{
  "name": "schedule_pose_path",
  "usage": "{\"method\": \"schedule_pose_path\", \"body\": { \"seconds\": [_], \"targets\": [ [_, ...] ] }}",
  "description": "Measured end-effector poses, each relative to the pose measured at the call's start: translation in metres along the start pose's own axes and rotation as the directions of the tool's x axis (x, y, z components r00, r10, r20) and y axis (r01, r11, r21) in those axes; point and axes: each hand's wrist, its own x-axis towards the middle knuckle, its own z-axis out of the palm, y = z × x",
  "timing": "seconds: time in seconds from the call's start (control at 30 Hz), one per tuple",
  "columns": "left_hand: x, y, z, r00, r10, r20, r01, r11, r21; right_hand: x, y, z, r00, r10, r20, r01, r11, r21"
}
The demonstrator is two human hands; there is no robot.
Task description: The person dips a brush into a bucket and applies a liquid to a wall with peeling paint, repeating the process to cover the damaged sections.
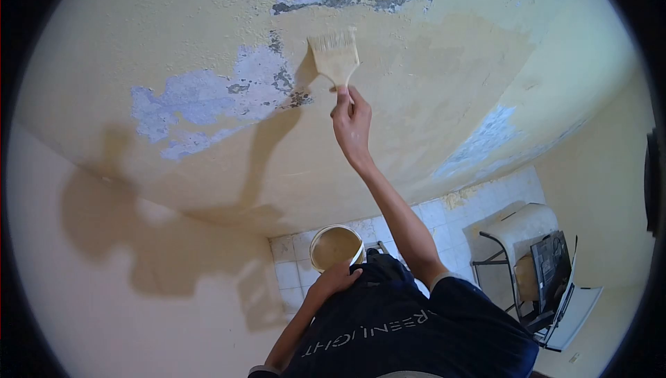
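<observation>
A wide pale brush [337, 59] is held up by its handle in my right hand [352, 125], its bristles pointing up at the yellowish wall [298, 170]. Its bristle tips are close to the wall; contact cannot be made out. Around it the paint has peeled in pale lilac and grey patches [201, 97], with a damp-looking darker area to the right. Low in front of my body, my left hand [338, 279] is closed at the edge of a round white bucket [336, 247] with beige contents. What its fingers grip is partly hidden.
A chair [520, 229] with dark flat items on it stands at the lower right on the tiled floor [288, 275]. Side walls rise at left and right. A dark object [652, 180] is at the far right edge.
</observation>
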Motion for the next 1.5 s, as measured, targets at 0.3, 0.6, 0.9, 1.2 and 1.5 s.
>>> {"method": "schedule_pose_path", "body": {
  "seconds": [0.3,0.6,0.9,1.2,1.5],
  "targets": [
    [0.006,-0.006,0.007,0.999,0.035,0.027,-0.035,0.999,-0.01,0.004,-0.016,0.005,1.0,0.012,0.017,-0.013,0.998,0.063],
    [0.004,-0.016,0.019,0.994,0.066,-0.083,-0.07,0.997,-0.037,-0.04,-0.004,-0.003,0.981,0.157,0.118,-0.169,0.98,0.104],
    [-0.01,-0.005,0.004,1.0,-0.013,-0.023,0.012,0.999,-0.048,-0.063,0.085,0.018,0.932,0.259,0.255,-0.296,0.948,0.12],
    [-0.017,0.004,-0.01,0.992,-0.087,0.094,0.095,0.992,-0.085,-0.029,-0.018,0.016,0.951,0.193,0.243,-0.247,0.944,0.22],
    [-0.013,0.016,-0.02,0.986,-0.084,0.141,0.089,0.995,-0.035,-0.091,0.104,0.009,0.905,0.351,0.242,-0.376,0.924,0.066]
  ]
}}
